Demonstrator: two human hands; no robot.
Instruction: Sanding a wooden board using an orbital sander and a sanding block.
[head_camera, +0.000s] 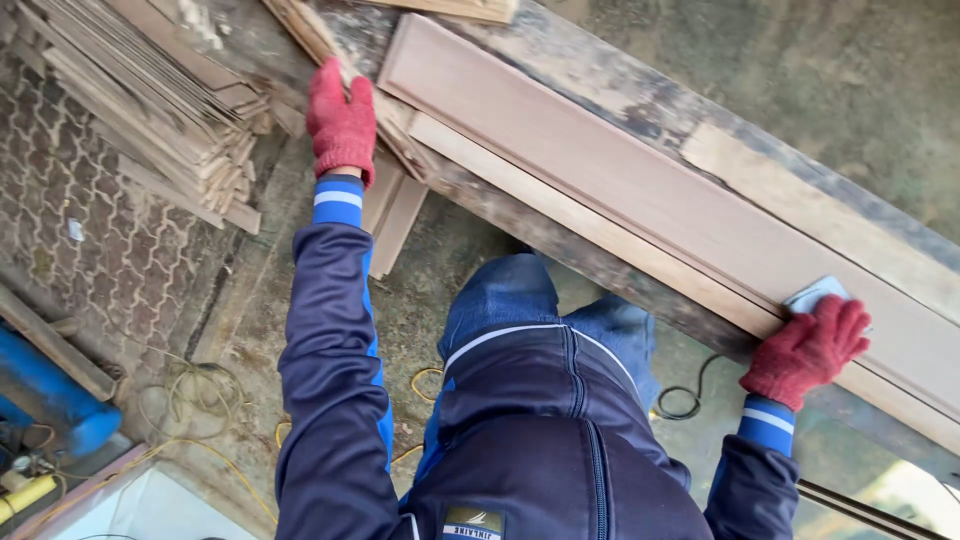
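Board (640, 190): lies on the bench (620, 85), running from beside the left hand (341, 122) to under the right hand (808, 348).
Block (815, 295): on the board, under the right hand's fingers.
Bench: under the board, spanning between both hands and beyond the right hand.
Slats (395, 205): just beside the left hand, on its right, leaning below the bench edge.
Stack (150, 90): left of the left hand, near it.
Cable (685, 395): on the floor, left of the right hand, below the bench.
Cord (200, 395): on the floor, well below the left hand, nearer the person.
Cylinder (50, 390): far left of both hands, beside the cord.
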